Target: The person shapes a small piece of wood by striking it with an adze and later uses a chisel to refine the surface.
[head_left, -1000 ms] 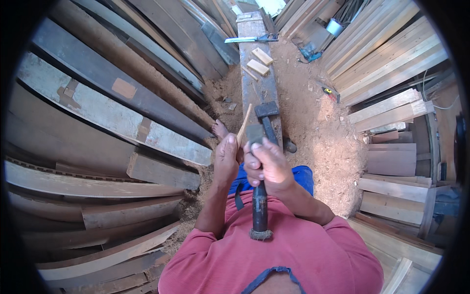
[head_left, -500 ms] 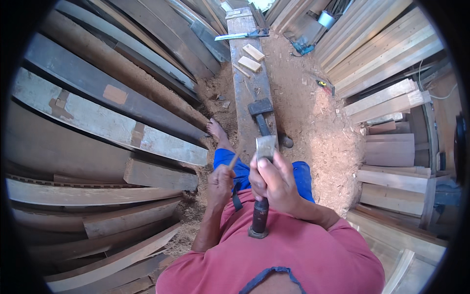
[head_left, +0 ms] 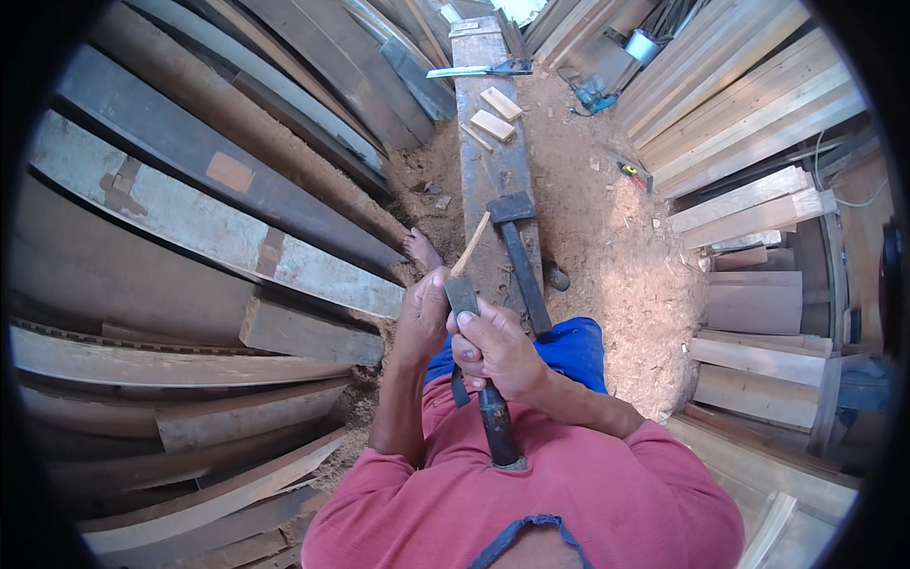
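My right hand (head_left: 495, 349) is closed round a broad chisel (head_left: 462, 296), its blade pointing away from me and leaning a little left. The dark handle runs back against my pink shirt. A thin wooden stick (head_left: 471, 245) sticks up from my left hand (head_left: 423, 318), whose fingers are closed on its lower end. That end sits close by the chisel's blade; whether they touch I cannot tell. Beyond my hands, a mallet (head_left: 522, 272) with a dark block head lies on the narrow wooden bench (head_left: 477, 175) between my legs.
Further up the bench are two small wood blocks (head_left: 493, 124), a thin strip (head_left: 476, 137) and a saw (head_left: 479, 70) lying across. Long boards (head_left: 190, 190) lean along my left. Stacked planks (head_left: 758, 104), a blue power tool (head_left: 595, 99) and a tape measure (head_left: 630, 172) are on the right.
My left hand has moved right and up with the stick, bringing it beside the chisel. The chisel's blade has swung left and slightly nearer, uncovering the mallet's handle.
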The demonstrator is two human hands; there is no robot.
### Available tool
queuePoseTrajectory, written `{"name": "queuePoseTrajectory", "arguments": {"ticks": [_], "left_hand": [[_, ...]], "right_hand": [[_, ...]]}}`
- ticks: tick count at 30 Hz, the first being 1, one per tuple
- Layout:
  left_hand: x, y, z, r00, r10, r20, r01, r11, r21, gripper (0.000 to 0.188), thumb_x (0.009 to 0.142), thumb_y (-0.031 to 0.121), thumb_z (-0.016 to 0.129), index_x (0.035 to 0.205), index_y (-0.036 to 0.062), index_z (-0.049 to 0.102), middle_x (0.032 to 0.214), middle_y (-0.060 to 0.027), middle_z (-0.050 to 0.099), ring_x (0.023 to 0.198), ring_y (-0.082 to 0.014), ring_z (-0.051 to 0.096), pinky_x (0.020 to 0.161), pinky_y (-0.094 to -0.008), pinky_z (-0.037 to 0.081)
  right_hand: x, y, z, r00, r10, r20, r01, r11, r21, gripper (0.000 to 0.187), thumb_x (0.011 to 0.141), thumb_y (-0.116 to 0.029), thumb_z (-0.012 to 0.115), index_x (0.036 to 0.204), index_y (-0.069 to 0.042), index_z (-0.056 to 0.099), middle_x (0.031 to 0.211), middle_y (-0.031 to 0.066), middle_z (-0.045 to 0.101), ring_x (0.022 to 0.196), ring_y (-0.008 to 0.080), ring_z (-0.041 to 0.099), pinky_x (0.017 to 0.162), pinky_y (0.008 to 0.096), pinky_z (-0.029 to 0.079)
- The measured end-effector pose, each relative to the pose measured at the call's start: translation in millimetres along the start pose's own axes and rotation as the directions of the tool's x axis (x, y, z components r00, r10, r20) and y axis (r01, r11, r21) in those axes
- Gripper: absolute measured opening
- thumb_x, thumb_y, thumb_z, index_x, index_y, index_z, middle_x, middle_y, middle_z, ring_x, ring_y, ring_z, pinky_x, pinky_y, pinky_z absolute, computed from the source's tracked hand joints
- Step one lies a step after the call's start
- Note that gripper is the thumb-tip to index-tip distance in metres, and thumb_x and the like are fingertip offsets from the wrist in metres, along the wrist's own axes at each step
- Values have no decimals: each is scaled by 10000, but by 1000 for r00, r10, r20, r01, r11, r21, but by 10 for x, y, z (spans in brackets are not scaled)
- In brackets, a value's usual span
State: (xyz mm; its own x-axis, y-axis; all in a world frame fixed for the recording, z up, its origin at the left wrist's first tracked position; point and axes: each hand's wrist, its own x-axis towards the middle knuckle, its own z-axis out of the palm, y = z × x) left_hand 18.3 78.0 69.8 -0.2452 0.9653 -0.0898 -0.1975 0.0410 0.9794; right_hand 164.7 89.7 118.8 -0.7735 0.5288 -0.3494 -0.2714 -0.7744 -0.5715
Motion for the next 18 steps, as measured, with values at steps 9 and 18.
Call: {"name": "queuePoseTrajectory", "arguments": {"ticks": [9,18], "left_hand": [[-709,-416,-101,979,-200,-29,202,967,154,468,1050,378,366,738,70,529,535,6,431,466,-90,408,447,-270,339],[102,26,268,959,-224,-175,125,886,-447,386,1045,395,396,834,94,515,599,33,444,501,-74,396,470,-232,333]], "right_hand": [[-403,-306,62,920,-390,-34,379,908,-179,171,1027,-227,413,1007,-68,473,664,2,432,458,61,368,424,245,392],[133,-176,-54,994,-105,-27,108,986,128,135,1030,-224,421,1024,-99,473,681,-33,428,465,54,367,450,232,386]]}}
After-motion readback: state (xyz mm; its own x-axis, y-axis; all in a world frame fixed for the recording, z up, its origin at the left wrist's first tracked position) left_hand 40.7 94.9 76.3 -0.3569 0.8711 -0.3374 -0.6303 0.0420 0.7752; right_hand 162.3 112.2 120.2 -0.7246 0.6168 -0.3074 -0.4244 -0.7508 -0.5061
